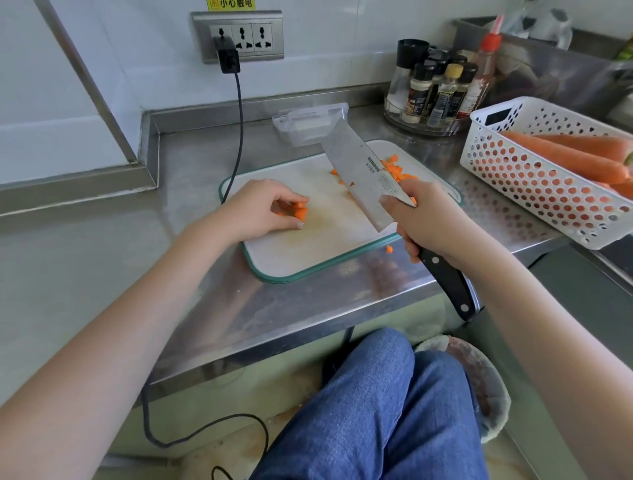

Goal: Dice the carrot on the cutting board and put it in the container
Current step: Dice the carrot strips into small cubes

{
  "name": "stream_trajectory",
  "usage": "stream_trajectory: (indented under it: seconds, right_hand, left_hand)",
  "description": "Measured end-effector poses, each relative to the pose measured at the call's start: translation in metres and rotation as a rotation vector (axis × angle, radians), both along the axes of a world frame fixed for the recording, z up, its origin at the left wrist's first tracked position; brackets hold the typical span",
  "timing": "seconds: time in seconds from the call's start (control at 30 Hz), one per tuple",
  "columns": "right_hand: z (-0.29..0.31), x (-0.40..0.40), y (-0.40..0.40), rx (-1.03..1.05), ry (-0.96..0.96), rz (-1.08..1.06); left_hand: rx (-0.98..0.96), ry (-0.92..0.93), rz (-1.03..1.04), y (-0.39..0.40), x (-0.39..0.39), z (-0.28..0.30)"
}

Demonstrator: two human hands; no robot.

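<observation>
Container (310,124) behind cutting board (308,246); basket (548,171) to its right.

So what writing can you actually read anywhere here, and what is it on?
"小心触电": yellow warning sticker on the wall above the steel socket panel, cut off at the top.
Steel cleaver blade: dark brand print, too blurred to read.
Spice bottle labels: too small to read.

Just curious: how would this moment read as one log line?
left hand: holds carrot piece on cutting board | right hand: knife raised | container: no carrot visible
</observation>
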State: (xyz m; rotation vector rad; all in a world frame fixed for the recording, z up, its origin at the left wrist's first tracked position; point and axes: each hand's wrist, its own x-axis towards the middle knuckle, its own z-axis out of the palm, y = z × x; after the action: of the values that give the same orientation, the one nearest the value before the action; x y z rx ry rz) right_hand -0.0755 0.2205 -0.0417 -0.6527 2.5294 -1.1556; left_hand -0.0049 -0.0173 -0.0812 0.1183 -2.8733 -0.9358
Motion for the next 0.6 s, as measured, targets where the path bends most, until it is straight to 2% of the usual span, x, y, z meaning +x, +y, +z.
stream_trajectory:
  seconds: [0.27, 0.5, 0.6]
  right_hand:
    - [-0.004, 0.000, 0.002, 0.009, 0.014, -0.015]
    - [-0.003, -0.002, 0.004, -0.001, -0.007, -0.020]
    - [-0.003, -0.001, 0.003, -0.006, -0.010, -0.017]
  left_hand:
    - [-0.137, 0.093, -0.023, 0.025, -0.003, -0.005]
    - [-0.098, -0.002, -0.069, 0.011, 0.001, 0.006]
    - [-0.122, 0.017, -0.089, 0.009, 0.003, 0.006]
